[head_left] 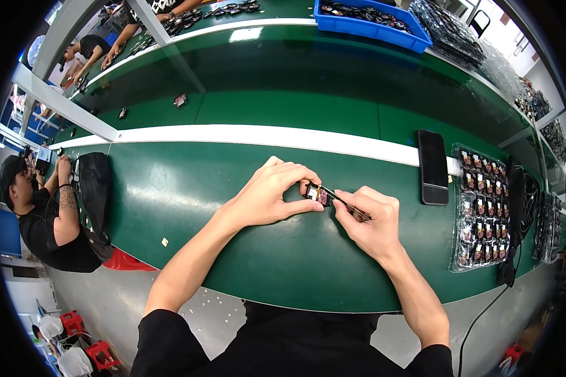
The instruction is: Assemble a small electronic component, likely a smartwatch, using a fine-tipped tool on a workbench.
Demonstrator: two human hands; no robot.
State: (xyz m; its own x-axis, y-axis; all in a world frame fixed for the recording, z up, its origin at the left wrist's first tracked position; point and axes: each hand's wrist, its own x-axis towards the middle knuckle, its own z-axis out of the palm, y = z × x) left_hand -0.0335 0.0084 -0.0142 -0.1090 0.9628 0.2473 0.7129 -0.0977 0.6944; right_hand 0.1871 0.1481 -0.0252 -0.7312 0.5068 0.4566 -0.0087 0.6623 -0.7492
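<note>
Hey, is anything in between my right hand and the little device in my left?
Only the slim dark tool in your right hand, which reaches toward the small device in your left hand. Nothing else visible stands between them.

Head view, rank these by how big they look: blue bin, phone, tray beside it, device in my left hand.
Largest to smallest:
tray
blue bin
phone
device
The bin is farther off, so its real size is unsure.

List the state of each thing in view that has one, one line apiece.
Left hand, closed on small module
Right hand, closed on tweezers
Small module, held in left hand
Tweezers, tips at small module
Smartphone, no lit screen showing
Clear tray, loaded
Blue bin, open, loaded
Black cable, hanging
</note>
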